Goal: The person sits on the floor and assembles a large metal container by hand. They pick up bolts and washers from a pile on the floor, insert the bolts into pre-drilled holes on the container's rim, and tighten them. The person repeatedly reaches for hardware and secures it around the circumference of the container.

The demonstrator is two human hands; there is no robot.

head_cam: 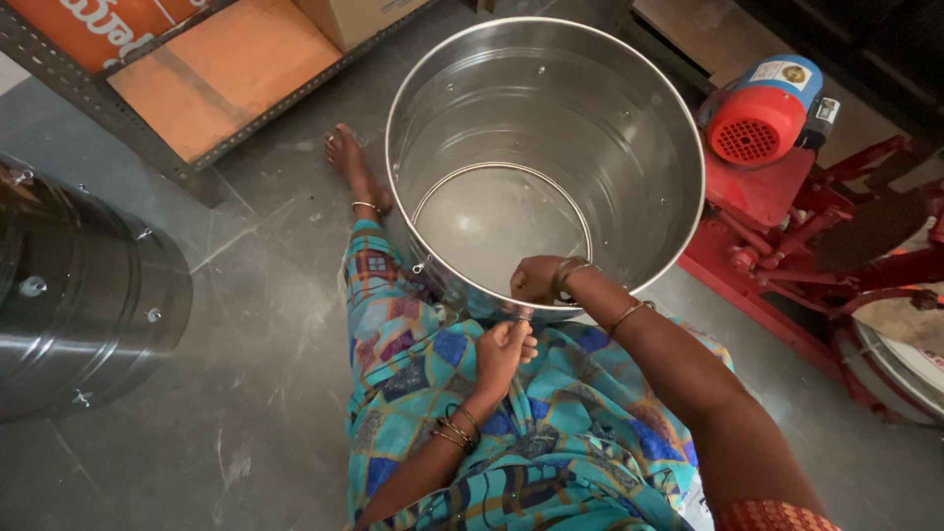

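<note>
Right hand (536, 278) curled over steel drum (590, 118) rim, left hand (504, 346) closed on small tool outside, grip unclear

Left hand (504, 349) and right hand (538, 278) both clenched, close together.

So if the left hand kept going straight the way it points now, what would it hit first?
Most likely the outer wall of the steel drum near its rim; the left hand already sits right against it, though depth is unclear.
</note>
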